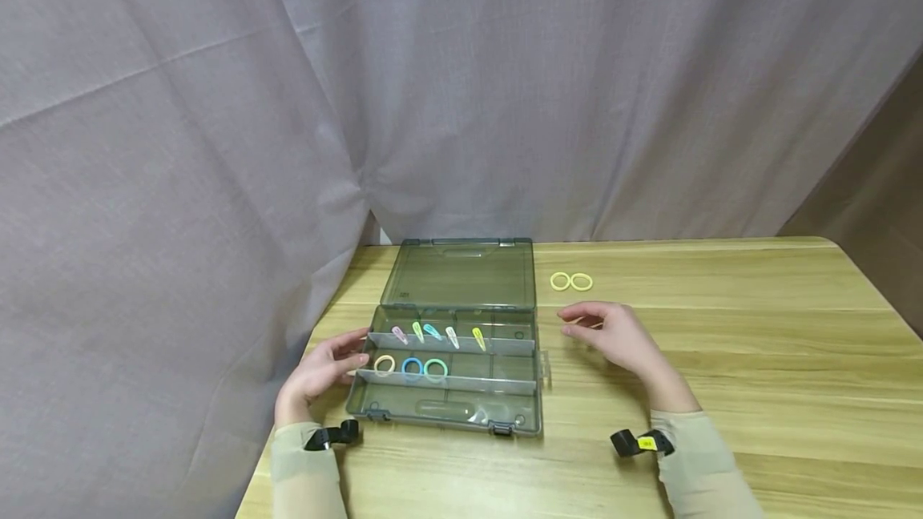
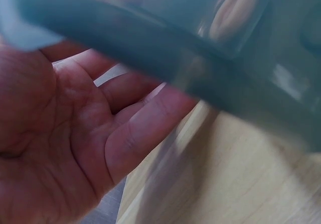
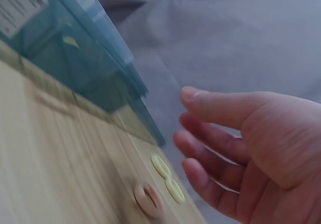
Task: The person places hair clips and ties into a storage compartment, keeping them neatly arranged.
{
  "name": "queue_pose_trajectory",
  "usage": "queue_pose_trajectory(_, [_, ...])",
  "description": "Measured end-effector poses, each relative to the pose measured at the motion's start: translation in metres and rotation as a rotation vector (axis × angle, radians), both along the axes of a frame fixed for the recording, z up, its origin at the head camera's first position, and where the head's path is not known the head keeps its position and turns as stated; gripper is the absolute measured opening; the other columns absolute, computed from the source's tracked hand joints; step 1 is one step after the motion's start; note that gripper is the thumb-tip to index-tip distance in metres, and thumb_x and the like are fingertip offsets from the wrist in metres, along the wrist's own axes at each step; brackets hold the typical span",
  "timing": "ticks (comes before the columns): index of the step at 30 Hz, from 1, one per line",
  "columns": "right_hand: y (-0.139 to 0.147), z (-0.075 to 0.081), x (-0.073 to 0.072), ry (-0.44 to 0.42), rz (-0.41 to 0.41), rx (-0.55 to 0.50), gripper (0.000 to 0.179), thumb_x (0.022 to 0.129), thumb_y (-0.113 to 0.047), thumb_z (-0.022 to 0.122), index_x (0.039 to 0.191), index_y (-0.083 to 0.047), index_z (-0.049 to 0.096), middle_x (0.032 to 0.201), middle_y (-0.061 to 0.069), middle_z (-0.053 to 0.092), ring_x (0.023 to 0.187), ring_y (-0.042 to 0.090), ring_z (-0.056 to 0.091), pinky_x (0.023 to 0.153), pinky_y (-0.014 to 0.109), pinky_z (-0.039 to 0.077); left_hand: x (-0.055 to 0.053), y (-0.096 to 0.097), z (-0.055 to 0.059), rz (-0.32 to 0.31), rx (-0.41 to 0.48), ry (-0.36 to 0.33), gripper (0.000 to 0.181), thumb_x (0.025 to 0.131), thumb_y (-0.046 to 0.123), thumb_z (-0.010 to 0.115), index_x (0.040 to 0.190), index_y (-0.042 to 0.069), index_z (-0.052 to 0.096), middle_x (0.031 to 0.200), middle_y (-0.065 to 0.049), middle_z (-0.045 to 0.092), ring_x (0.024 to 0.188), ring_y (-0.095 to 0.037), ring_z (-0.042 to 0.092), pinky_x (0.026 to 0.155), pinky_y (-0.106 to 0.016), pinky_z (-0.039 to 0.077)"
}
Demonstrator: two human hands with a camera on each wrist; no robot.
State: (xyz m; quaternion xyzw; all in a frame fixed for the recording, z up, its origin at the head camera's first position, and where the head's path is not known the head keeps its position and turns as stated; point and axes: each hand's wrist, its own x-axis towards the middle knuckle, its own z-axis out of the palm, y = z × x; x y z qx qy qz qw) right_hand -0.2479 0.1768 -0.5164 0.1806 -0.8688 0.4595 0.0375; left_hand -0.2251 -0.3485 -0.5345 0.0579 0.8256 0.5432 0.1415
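A translucent grey plastic organizer box [image 1: 447,420] lies on the table with its lid [image 1: 461,275] folded back. Several small snap hair clips [image 1: 433,331] in different colours sit along its rear divider. In the middle compartment are a beige hair tie [image 1: 384,365], a blue one [image 1: 412,369] and a green one [image 1: 436,371]. My left hand [image 1: 320,367] holds the box's left wall, thumb at the rim and fingers along the outside. To the right of the box, my right hand [image 1: 613,335] hovers, fingers loosely bent and holding nothing.
Two yellow hair ties [image 1: 571,282] lie side by side right of the lid. In the right wrist view, a pinkish ring [image 3: 148,200] is on the table near them. A grey curtain [image 1: 505,102] hangs behind the wooden table [image 1: 757,359].
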Motion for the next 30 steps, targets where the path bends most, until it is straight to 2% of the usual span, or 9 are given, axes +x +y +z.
queue_pose_trajectory(8, [0.029, -0.006, -0.002, -0.041, -0.053, 0.068, 0.030, 0.095, -0.015, 0.084, 0.120, -0.001, 0.079, 0.110, 0.014, 0.080, 0.092, 0.023, 0.074, 0.079, 0.027, 0.056, -0.002, -0.001, -0.002, -0.002, -0.015, 0.000, 0.064, 0.105, 0.015, 0.070, 0.161, -0.003, 0.043, 0.155, -0.031, 0.051, 0.136, -0.041, 0.056, 0.089, -0.042, 0.061])
queue_pose_trajectory(15, [0.045, -0.011, -0.002, -0.070, -0.097, 0.106, 0.030, 0.094, -0.014, 0.085, 0.119, -0.001, 0.079, 0.111, 0.014, 0.079, 0.094, 0.024, 0.075, 0.085, 0.032, 0.055, -0.003, -0.001, -0.005, 0.015, -0.028, -0.004, 0.064, 0.105, 0.017, 0.071, 0.161, 0.001, 0.046, 0.153, -0.027, 0.054, 0.134, -0.036, 0.056, 0.087, -0.038, 0.061])
queue_pose_trajectory(19, [0.049, -0.014, -0.002, -0.094, -0.095, 0.119, 0.032, 0.093, -0.015, 0.085, 0.121, -0.001, 0.078, 0.105, 0.010, 0.080, 0.092, 0.022, 0.074, 0.086, 0.036, 0.055, -0.002, -0.002, -0.004, 0.009, -0.014, -0.005, 0.064, 0.105, 0.016, 0.071, 0.161, 0.000, 0.045, 0.153, -0.029, 0.053, 0.135, -0.037, 0.056, 0.087, -0.039, 0.061])
queue_pose_trajectory(23, [0.052, -0.019, -0.002, -0.103, -0.086, 0.132, 0.035, 0.091, -0.018, 0.088, 0.121, -0.001, 0.078, 0.102, 0.007, 0.079, 0.091, 0.018, 0.071, 0.083, 0.033, 0.055, -0.002, -0.003, -0.005, 0.006, -0.010, 0.002, 0.063, 0.105, 0.015, 0.070, 0.161, -0.001, 0.045, 0.152, -0.030, 0.053, 0.133, -0.036, 0.057, 0.087, -0.040, 0.061])
queue_pose_trajectory(30, [0.053, -0.026, -0.003, -0.122, -0.076, 0.131, 0.030, 0.090, -0.019, 0.089, 0.115, -0.004, 0.080, 0.101, 0.004, 0.078, 0.090, 0.017, 0.068, 0.079, 0.028, 0.054, -0.003, -0.003, -0.006, 0.012, -0.003, -0.010, 0.063, 0.105, 0.014, 0.071, 0.161, 0.000, 0.045, 0.152, -0.028, 0.054, 0.134, -0.038, 0.056, 0.088, -0.040, 0.061])
